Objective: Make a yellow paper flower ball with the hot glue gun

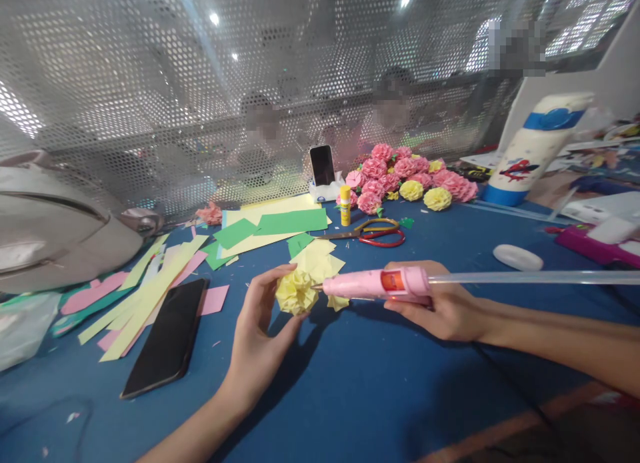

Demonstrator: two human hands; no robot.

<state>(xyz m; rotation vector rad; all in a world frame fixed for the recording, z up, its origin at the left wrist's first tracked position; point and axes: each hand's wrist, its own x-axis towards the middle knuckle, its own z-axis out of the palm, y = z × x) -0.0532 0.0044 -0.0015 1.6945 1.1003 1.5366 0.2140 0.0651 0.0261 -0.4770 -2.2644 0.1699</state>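
Between the thumb and fingers of my left hand (265, 329) is a yellow paper flower (296, 291), held just above the blue table. My right hand (445, 309) grips a pink hot glue gun (370, 285), with a long clear glue stick (530, 277) running out of its back. The gun's nozzle points left and meets the flower's right side; whether it touches a petal I cannot tell. Yellow paper pieces (320, 257) lie just behind the flower, partly covered by it and the gun.
Scissors (373, 233), a glue stick tube (345, 206) and green paper (293, 221) lie behind. Pink and yellow flowers (385, 176) are heaped near the perforated screen (200, 116). At left are paper strips (150, 303), a phone (167, 339) and a bag (60, 223); at right, a bottle (535, 153).
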